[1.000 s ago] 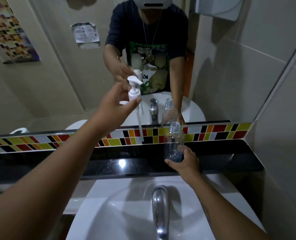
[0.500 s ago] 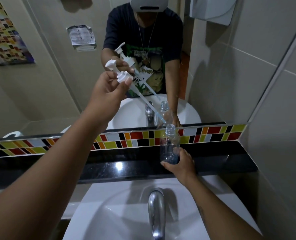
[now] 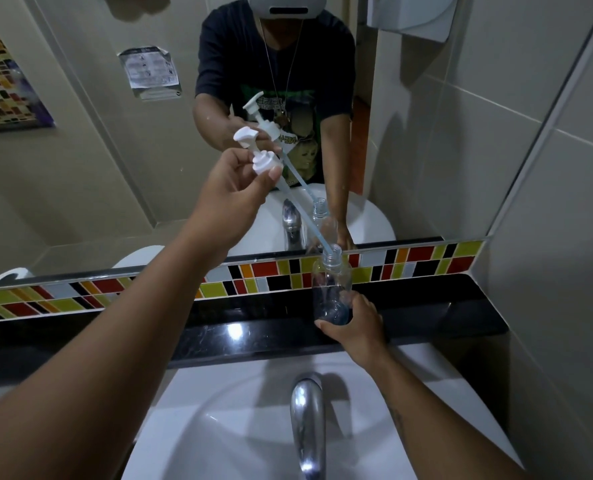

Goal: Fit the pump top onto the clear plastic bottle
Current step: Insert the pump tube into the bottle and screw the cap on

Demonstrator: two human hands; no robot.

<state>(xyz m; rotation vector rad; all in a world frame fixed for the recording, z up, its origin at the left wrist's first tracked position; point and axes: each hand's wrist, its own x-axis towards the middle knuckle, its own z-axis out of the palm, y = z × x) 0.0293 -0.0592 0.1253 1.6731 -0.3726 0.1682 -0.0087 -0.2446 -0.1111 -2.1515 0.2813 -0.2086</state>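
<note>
The clear plastic bottle (image 3: 331, 289) stands upright on the black ledge (image 3: 426, 306), its neck uncapped, a little blue liquid at its bottom. My right hand (image 3: 355, 327) grips its lower part. My left hand (image 3: 234, 188) holds the white pump top (image 3: 260, 157) up and to the left, tilted. The pump's long thin dip tube (image 3: 302, 213) slants down to the right, and its tip sits at the bottle's mouth.
A white sink basin (image 3: 219, 427) with a chrome tap (image 3: 307, 420) lies below the ledge. A mirror (image 3: 80, 150) behind reflects a person, the pump and the bottle. A coloured tile strip (image 3: 426, 259) runs under it. A tiled wall (image 3: 548, 202) stands close on the right.
My left hand lifted and tilted the pump top from upright, then brought the dip tube's tip down to the bottle's mouth. My right hand kept holding the bottle in place.
</note>
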